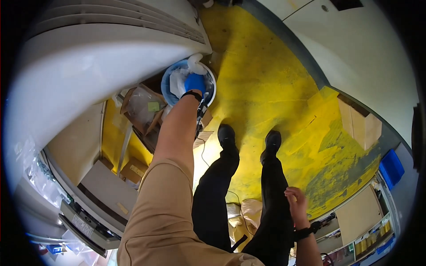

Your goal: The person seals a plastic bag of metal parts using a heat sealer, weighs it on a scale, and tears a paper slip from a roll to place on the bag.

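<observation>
My left arm, in a beige sleeve, stretches down to a round bin (214,91) with a pale rim and bluish lining. My left hand (194,83), covered in blue that looks like a glove, is inside the bin's opening; its fingers are hidden. Crumpled white plastic (177,81) lies beside that hand, and a white curved piece (195,64) rests at the bin's far rim. My right hand (297,203) is bare and hangs beside my right leg. Its fingers are loosely bent, somewhat apart, with nothing in them. Dark bands circle both wrists.
Left of the bin stands an open cardboard box (141,104) with clear plastic inside. A large white cabinet (102,48) borders the bin. On the worn yellow floor (266,75), a thin cable (203,153) runs near my feet. Another carton (359,122) stands at right, near a blue bin (391,168).
</observation>
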{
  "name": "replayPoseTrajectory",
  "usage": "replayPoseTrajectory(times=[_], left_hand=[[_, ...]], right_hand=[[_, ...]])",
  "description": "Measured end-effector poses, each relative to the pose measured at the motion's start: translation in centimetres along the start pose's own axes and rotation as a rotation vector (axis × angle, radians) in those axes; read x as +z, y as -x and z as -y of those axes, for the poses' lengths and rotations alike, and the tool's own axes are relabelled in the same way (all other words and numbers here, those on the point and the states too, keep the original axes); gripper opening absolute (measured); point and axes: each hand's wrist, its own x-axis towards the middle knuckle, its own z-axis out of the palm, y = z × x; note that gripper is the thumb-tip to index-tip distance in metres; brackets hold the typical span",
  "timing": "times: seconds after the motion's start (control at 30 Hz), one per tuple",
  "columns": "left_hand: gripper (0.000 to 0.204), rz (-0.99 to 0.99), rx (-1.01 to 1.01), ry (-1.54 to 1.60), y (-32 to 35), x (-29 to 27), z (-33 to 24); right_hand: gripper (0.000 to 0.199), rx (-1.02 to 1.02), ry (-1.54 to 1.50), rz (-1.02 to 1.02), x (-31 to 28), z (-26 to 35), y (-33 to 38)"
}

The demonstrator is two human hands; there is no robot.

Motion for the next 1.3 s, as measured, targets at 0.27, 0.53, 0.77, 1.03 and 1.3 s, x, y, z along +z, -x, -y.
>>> replayPoseTrajectory(times=[0.27, 0.53, 0.77, 1.03, 1.3], left_hand=[[0.036, -0.145, 0.134, 0.364, 8.5, -8.3, -1.6], [0.026, -0.008, 0.049, 0.281, 35.7, -14.2, -4.2], [0.028, -0.023, -0.424, 0.63, 67.5, -16.2, -2.8], [0.018, 0.249, -0.949, 0.133, 101.0, -5.0, -3.5], [0.022, 0.22, -0.841, 0.436, 107.6, 7.9, -15.1]], right_hand=[[0.013, -0.071, -0.356, -0.203, -6.9, 7.1, 2.7], [0.013, -0.396, -0.219, 0.015, -9.2, 14.9, 4.2], [0.013, -0.897, 0.305, 0.128, -15.0, 22.4, 5.2], [0.019, -0.731, -0.051, 0.184, -20.6, 31.4, 2.5], [0.023, -0.635, -0.323, 0.033, -16.4, 38.1, 8.0]])
